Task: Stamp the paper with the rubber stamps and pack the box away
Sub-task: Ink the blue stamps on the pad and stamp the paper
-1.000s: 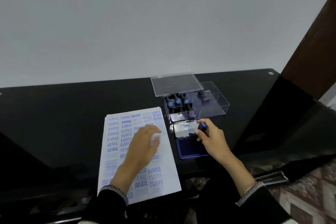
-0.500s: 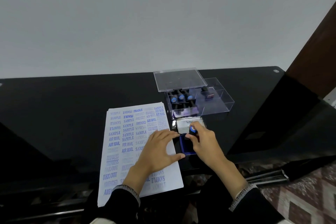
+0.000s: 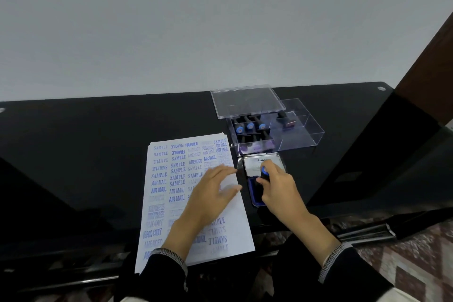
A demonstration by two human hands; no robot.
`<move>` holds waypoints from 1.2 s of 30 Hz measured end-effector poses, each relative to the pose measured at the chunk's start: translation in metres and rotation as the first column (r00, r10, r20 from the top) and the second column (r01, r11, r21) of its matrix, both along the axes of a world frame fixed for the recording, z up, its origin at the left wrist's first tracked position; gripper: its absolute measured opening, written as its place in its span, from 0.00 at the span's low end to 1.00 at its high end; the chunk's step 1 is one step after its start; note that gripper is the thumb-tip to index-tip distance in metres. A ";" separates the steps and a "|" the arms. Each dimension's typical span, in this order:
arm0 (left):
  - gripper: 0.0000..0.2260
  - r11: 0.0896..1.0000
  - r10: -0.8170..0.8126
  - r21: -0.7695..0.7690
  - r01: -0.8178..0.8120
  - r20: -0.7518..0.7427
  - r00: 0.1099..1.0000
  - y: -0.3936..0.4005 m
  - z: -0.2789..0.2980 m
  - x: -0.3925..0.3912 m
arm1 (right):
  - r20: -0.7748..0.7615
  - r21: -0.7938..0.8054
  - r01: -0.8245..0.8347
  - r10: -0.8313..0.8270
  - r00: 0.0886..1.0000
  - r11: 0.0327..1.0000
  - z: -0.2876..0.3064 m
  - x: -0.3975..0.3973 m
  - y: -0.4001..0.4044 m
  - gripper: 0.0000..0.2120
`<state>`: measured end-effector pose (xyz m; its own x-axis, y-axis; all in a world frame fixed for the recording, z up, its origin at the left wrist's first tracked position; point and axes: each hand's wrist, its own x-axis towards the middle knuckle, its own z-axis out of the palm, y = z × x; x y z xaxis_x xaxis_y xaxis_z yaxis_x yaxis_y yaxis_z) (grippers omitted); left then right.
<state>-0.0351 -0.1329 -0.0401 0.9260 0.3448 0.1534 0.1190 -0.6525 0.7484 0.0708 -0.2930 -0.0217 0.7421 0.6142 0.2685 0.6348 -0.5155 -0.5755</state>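
Observation:
A white paper (image 3: 171, 179) covered with blue stamped words lies on the black table (image 3: 85, 142). My left hand (image 3: 210, 193) rests flat on its right part, fingers straight. Right of the paper sits an open blue ink pad (image 3: 255, 193) with its lid (image 3: 262, 164) folded back. My right hand (image 3: 279, 189) grips a black rubber stamp with a blue top (image 3: 264, 170) and holds it down on the pad. Behind stands a clear plastic box (image 3: 299, 137) with several stamps (image 3: 250, 126) in it, and its clear lid (image 3: 245, 100) lies on the box's far left corner.
The table's front edge runs close under my wrists. A dark brown door or panel (image 3: 431, 76) rises at the right. Patterned floor (image 3: 416, 265) shows at the lower right. A pale wall fills the back.
My right hand brought the stamp from above the pad's lid down onto the blue pad. My left hand slid right, touched the pad's edge, then drew back onto the paper.

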 end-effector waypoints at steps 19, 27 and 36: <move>0.16 0.896 0.376 0.283 -0.341 -0.076 0.924 0.060 -0.010 -0.038 | -0.060 0.092 0.100 -0.094 0.994 0.991 -0.006 -0.005 0.005 0.15; 0.16 0.887 0.384 0.306 -0.347 -0.072 0.920 0.058 -0.010 -0.038 | 0.097 -0.019 0.087 -0.085 0.992 0.996 -0.008 -0.013 0.009 0.16; 0.16 0.879 0.387 0.329 -0.345 -0.072 0.919 0.058 -0.014 -0.037 | -0.043 0.066 0.117 -0.114 0.993 0.991 -0.012 -0.005 0.007 0.13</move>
<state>-0.0722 -0.0744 -0.0544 0.7616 0.6192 0.1910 0.4768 -0.7351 0.4819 0.0654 -0.2857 -0.0335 0.8177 0.5050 0.2763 0.5498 -0.5432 -0.6345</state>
